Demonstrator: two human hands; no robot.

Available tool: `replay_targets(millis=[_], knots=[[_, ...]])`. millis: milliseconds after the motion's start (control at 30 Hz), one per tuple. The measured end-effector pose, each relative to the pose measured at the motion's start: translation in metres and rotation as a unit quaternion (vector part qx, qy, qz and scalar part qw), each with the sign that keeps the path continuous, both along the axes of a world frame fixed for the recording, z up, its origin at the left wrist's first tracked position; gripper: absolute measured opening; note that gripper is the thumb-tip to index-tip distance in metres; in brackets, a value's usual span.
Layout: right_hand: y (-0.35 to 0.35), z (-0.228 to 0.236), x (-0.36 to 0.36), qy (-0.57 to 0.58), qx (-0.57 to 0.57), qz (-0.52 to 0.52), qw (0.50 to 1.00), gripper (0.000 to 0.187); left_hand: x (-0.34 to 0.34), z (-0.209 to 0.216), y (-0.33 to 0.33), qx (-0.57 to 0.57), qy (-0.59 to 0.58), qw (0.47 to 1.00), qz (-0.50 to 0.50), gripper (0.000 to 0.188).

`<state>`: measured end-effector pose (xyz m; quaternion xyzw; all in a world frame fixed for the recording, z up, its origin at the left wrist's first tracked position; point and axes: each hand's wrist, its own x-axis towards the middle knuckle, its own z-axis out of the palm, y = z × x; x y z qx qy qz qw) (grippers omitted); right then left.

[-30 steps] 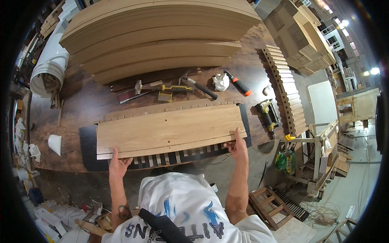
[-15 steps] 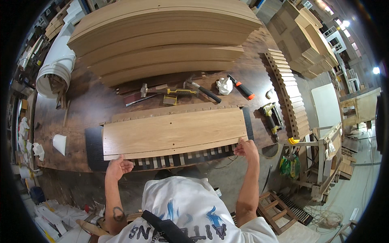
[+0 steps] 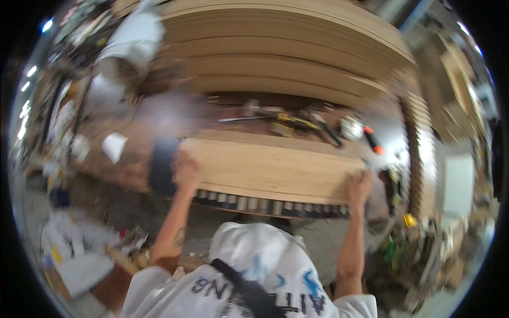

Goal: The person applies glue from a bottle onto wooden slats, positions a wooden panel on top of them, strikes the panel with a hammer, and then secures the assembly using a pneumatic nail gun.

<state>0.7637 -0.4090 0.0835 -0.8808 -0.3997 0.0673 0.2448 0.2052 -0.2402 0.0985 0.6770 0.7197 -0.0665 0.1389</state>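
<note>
Both hands have moved from the near edge of a wooden board to its two ends, and the view has swung with them. A stack of long, grooved wooden boards (image 3: 281,58) fills the far side of a brown workbench (image 3: 132,167). At the near side, the wooden board (image 3: 275,168) lies flat, smooth, pale and rectangular, its long axis running left to right and its right end slightly nearer. A slotted wooden strip (image 3: 422,138) runs near to far on the right; a white bucket (image 3: 132,47) lies far left. Dark sheeting (image 3: 163,159) shows beyond the board's left end. The left hand (image 3: 186,167) is at that end, blurred, its grip impossible to tell. The right hand (image 3: 361,186), fingers curled, meets the right end; whether it grips is unclear. Between board and stack lie a dark-handled hammer (image 3: 331,133) and a white crumpled wad (image 3: 352,129).
</note>
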Motion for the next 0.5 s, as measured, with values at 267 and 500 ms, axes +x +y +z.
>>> replay_targets(millis=[267,500], knots=[[0.021,-0.051,0.008,-0.127,-0.168,-0.028,0.977,0.071,-0.004,-0.043,0.000,0.142,0.006,0.990,-0.027,0.073],[0.032,-0.014,-0.017,-0.098,-0.213,-0.038,0.971,0.074,0.007,-0.023,-0.002,0.142,0.015,0.989,-0.047,0.070]])
